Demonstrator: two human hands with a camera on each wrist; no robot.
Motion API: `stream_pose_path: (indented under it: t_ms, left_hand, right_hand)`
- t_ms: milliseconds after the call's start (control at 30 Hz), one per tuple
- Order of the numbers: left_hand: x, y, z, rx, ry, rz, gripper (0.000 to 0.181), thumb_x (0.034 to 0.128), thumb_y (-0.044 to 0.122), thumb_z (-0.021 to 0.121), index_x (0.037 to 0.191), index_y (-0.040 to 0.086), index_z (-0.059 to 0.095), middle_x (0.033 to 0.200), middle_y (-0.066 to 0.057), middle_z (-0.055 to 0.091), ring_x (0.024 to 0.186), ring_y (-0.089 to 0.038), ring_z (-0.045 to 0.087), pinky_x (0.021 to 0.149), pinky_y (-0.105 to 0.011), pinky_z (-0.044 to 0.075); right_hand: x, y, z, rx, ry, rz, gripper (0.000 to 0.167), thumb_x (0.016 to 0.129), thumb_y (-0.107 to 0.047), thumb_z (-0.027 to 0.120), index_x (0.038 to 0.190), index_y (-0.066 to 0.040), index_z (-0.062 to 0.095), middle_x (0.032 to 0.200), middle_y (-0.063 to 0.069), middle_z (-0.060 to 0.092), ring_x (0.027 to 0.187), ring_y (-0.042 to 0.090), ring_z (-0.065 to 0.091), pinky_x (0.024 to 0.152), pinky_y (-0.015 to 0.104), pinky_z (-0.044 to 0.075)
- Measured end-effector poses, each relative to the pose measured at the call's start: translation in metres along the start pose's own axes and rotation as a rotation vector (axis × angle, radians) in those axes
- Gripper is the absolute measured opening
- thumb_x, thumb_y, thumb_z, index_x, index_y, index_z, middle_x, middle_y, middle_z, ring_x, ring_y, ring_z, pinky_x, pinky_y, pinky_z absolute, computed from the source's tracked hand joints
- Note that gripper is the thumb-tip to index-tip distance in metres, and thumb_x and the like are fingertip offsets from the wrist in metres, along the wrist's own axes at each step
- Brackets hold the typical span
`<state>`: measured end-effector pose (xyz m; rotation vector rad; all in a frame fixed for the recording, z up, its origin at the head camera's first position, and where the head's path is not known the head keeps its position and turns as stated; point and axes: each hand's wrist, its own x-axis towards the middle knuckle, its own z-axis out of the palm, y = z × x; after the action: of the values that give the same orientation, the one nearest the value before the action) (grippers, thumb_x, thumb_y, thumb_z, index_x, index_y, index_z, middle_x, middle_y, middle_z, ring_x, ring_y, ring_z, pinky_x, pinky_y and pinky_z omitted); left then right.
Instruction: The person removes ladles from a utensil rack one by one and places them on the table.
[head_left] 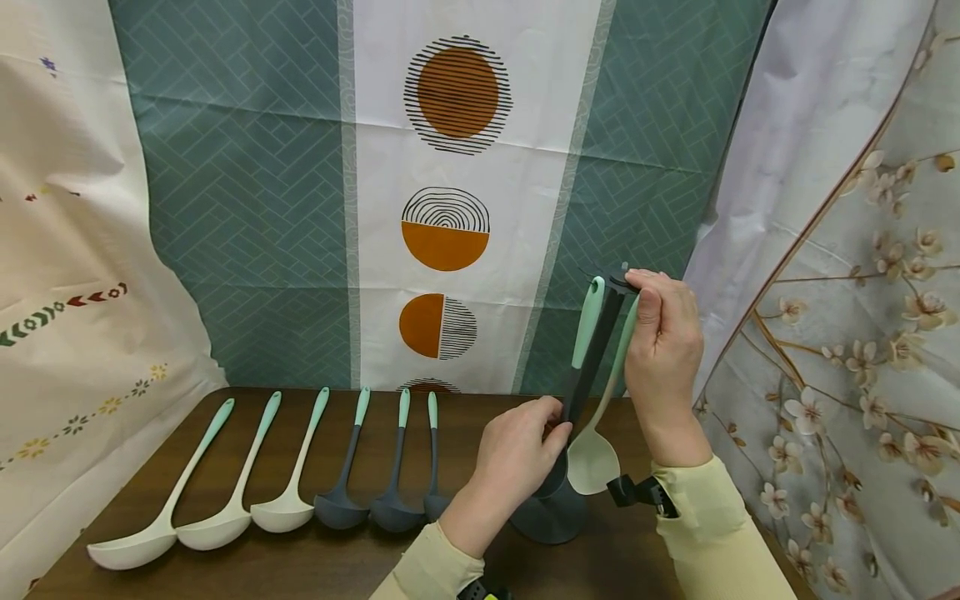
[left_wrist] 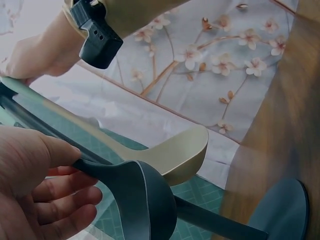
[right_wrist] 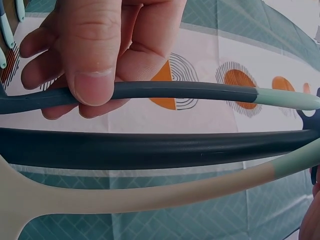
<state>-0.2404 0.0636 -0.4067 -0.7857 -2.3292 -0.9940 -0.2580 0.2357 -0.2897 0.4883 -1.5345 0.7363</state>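
Note:
A dark stand (head_left: 597,362) with a round base (head_left: 551,521) rises at the table's right side. On its left hangs a dark grey ladle (left_wrist: 145,200) with a mint handle end; my left hand (head_left: 517,442) pinches its handle between thumb and fingers low down, just above the bowl. A cream ladle (head_left: 592,462) hangs on the stand's right side, its handle tip hidden behind my right hand (head_left: 666,350). That hand grips the stand's top, fingers curled over it. Only a bit of the right hand shows at the right wrist view's edge.
Three cream ladles (head_left: 217,529) and three dark grey ladles (head_left: 341,510) lie in a row on the brown table (head_left: 255,575), left of the stand. A patterned cloth (head_left: 247,208) hangs behind; a floral curtain (head_left: 847,400) is at the right.

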Motion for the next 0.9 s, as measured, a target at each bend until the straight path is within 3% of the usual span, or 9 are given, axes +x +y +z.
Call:
stream_pose_path:
  t_ms: [900]
  left_hand:
    - [0.0001, -0.0021, -0.0079, 0.007, 0.028, 0.011, 0.01, 0.1034, 0.019, 0.081, 0.11, 0.012, 0.079, 0.095, 0.003, 0.077, 0.075, -0.011, 0.067, 0.067, -0.026, 0.054]
  right_hand:
    - [0.0007, -0.0014, -0.0008, -0.003, -0.01, 0.008, 0.041, 0.117, -0.034, 0.054, 0.126, -0.002, 0.078, 0.125, 0.015, 0.076, 0.125, 0.033, 0.067, 0.12, 0.045, 0.043]
